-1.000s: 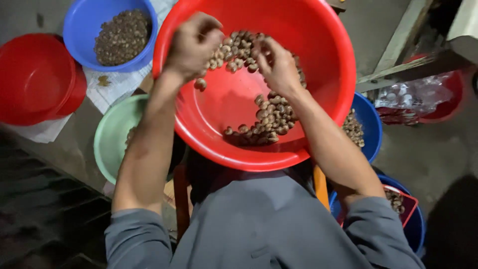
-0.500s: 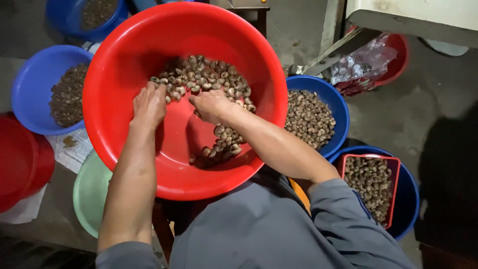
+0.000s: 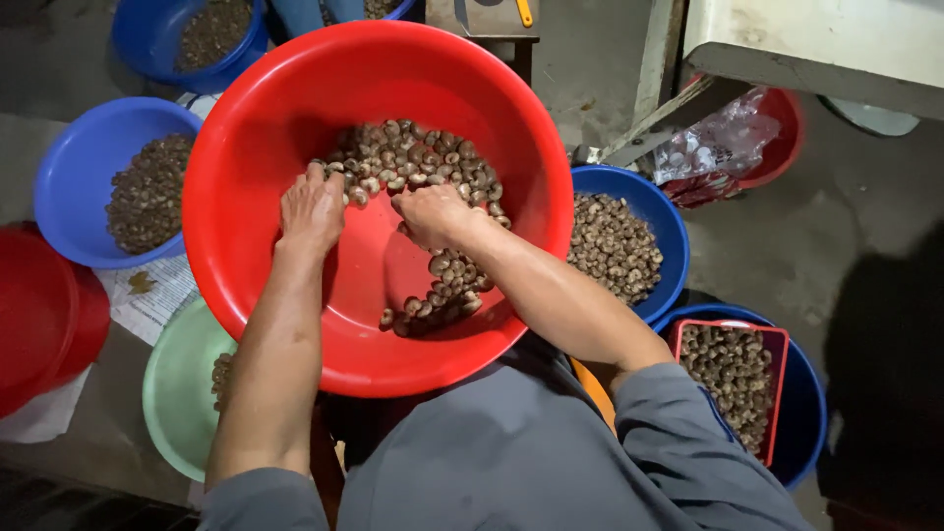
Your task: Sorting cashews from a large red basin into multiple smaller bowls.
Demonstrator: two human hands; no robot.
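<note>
A big red basin (image 3: pixel 246 118) rests in front of me, over my lap. A heap of pale brown nuts (image 3: pixel 423 162) lies along its far side, and a smaller trail of nuts (image 3: pixel 442 290) runs toward the near side. My left hand (image 3: pixel 312 206) lies flat in the basin, palm down, with its fingertips on the left edge of the heap. Close to its right, my right hand (image 3: pixel 433 214) sits knuckles up with curled fingers among the nuts. Whether it holds any is hidden.
Bowls ring the basin: a blue bowl of dark nuts (image 3: pixel 69 187) left, another blue bowl (image 3: pixel 147 49) behind it, a red tub (image 3: pixel 39 315), a green bowl (image 3: pixel 172 393), a blue bowl of pale nuts (image 3: pixel 649 197) right, and a red tray (image 3: pixel 777 339) inside a blue bowl. A plastic bag (image 3: pixel 718 138) lies at back right.
A second ago both hands were raised over the far heap with fingers pinched. They have come down onto the nuts, and the view has swung to show more bowls on the right.
</note>
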